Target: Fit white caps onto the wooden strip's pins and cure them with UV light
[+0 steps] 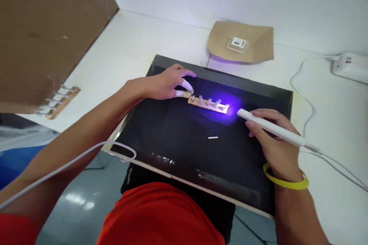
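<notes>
A white pen-shaped UV lamp (270, 125) lies in the closed fingers of my right hand (273, 141), its tip pointing left and casting violet light. In that glow, on a black mat (161, 130), rests a narrow wooden strip (205, 104) with several small greyish translucent pieces standing along it. My left hand (166, 83) has white covers on two fingers, which come together in a pinch at the strip's left end. Its other fingers stretch over the mat. A short white stick (213, 137) lies on the mat nearer to me.
Behind the mat, a brown paper tray (255, 42) holds a small clear labelled case (237, 43). Another wooden strip with several metal clips (61, 103) lies at left beside a brown board (51, 26). A white power strip (350, 67) and cables are at right. A white cable (86, 152) crosses my left arm.
</notes>
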`<state>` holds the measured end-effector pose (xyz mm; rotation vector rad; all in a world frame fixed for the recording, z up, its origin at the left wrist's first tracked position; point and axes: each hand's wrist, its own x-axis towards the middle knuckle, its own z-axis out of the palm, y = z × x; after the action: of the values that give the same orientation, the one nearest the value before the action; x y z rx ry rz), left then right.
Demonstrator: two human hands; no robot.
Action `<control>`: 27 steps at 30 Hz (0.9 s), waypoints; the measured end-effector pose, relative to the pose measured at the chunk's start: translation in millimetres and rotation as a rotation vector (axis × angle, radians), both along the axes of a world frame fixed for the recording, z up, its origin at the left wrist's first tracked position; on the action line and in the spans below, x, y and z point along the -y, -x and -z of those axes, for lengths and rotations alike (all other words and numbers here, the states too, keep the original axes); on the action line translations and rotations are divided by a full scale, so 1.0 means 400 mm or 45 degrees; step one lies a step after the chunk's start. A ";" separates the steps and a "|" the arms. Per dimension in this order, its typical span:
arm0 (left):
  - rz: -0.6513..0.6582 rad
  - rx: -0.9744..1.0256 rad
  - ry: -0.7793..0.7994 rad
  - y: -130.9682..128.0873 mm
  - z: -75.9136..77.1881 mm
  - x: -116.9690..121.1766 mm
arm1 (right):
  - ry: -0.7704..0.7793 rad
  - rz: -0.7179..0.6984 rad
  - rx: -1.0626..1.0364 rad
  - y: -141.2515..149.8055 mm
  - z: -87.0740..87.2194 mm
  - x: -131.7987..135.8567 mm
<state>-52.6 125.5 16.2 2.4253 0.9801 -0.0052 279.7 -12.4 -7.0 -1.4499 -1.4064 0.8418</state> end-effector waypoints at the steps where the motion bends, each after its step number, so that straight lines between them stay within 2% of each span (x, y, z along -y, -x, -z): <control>1: -0.003 -0.010 0.003 0.002 -0.002 0.002 | 0.000 0.006 0.000 -0.001 0.000 0.000; 13: -0.056 -0.134 0.024 0.031 -0.054 0.025 | 0.056 0.056 0.000 -0.001 -0.005 -0.001; 21: 0.091 -0.159 0.042 0.051 -0.045 0.019 | 0.080 0.051 0.020 -0.001 -0.008 0.000; 27: 0.102 -0.088 0.015 0.049 -0.023 0.010 | 0.094 0.076 0.036 -0.001 -0.003 -0.002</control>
<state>-72.3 121.6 25.4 2.4665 0.9097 -0.1230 280.3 -11.8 -5.9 -1.5580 -1.3583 0.8462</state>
